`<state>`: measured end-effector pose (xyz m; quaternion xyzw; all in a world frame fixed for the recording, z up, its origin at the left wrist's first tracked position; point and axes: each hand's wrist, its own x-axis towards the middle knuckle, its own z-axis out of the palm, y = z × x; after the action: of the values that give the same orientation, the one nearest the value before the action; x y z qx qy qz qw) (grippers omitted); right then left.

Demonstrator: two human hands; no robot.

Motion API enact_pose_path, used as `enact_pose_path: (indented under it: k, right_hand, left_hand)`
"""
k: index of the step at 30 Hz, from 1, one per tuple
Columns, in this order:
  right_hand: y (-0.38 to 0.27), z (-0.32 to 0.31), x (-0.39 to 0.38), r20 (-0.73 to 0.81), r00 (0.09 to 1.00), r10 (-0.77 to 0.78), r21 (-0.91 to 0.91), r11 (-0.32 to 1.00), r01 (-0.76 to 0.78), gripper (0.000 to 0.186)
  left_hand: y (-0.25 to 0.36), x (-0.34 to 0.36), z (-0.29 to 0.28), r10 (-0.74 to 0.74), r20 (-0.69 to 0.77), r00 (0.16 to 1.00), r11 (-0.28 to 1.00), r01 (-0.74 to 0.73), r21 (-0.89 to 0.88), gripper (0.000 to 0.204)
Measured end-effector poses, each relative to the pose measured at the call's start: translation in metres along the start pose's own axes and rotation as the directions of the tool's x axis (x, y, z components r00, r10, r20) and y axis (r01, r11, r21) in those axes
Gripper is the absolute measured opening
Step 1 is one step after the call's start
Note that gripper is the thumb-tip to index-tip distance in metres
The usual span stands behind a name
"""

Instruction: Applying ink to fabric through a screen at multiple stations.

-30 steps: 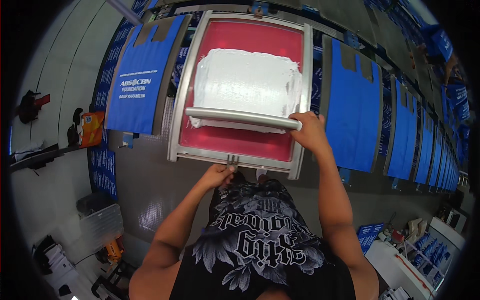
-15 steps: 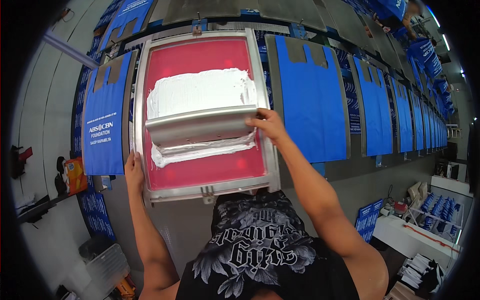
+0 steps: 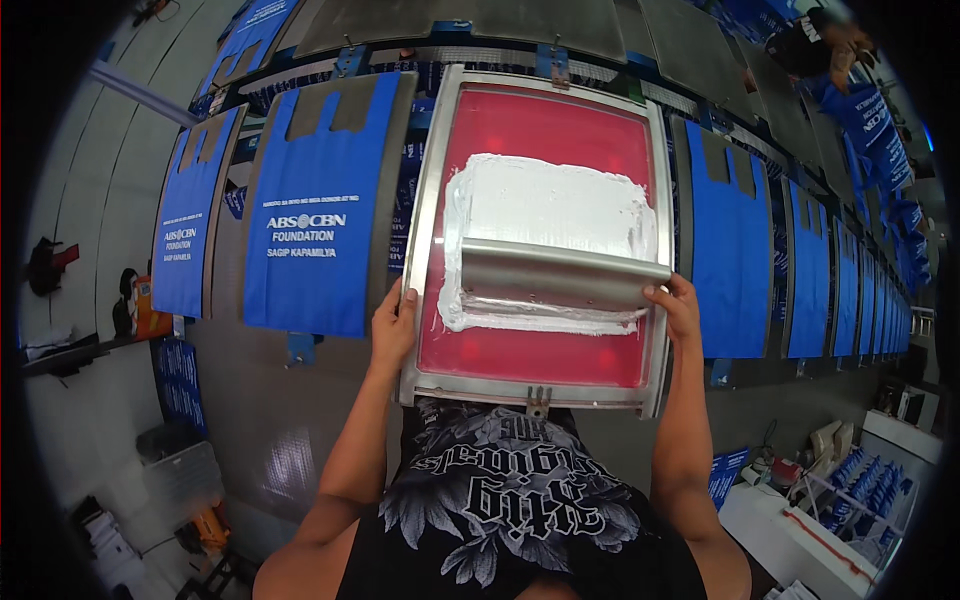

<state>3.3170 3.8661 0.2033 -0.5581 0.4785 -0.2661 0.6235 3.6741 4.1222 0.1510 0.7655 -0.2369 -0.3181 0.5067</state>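
A metal screen-printing frame (image 3: 480, 388) with pink mesh (image 3: 545, 118) is in front of me. White ink (image 3: 550, 195) covers the middle of the mesh. Across the ink lies a wide metal squeegee (image 3: 560, 276), its blade edge in a ridge of ink. My left hand (image 3: 393, 325) is closed around the frame's left rail. My right hand (image 3: 681, 310) grips the squeegee's right end with thumb and fingers, beside the right rail. Whether those fingers also hold the rail, I cannot make out. Just left of the frame, a blue bag (image 3: 310, 300) bears a white print.
Another printed blue bag (image 3: 180, 275) lies farther left. Plain blue bags (image 3: 730, 250) on grey boards run in a row to the right. A person (image 3: 835, 50) is at the far upper right. White shelving (image 3: 800, 545) stands at the lower right.
The frame, with squeegee and ink, has moved right by about one bag board, both hands with it. A blue bag with a white print now shows where the frame was.
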Motion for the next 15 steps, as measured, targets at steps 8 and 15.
enact_pose_path:
  k: [8,15]
  right_hand:
    - [0.030,-0.034,0.056,0.052,0.997,-0.049,-0.182,0.982,0.058,0.037]
    - [0.045,-0.025,0.056,0.155,0.987,-0.049,0.037,0.998,0.044,0.037]
  left_hand:
    - [0.004,0.005,0.024,-0.046,-0.060,0.997,0.967,0.060,0.249,0.043]
    - [0.006,0.010,0.030,-0.116,-0.103,0.988,0.991,0.122,0.058,0.046]
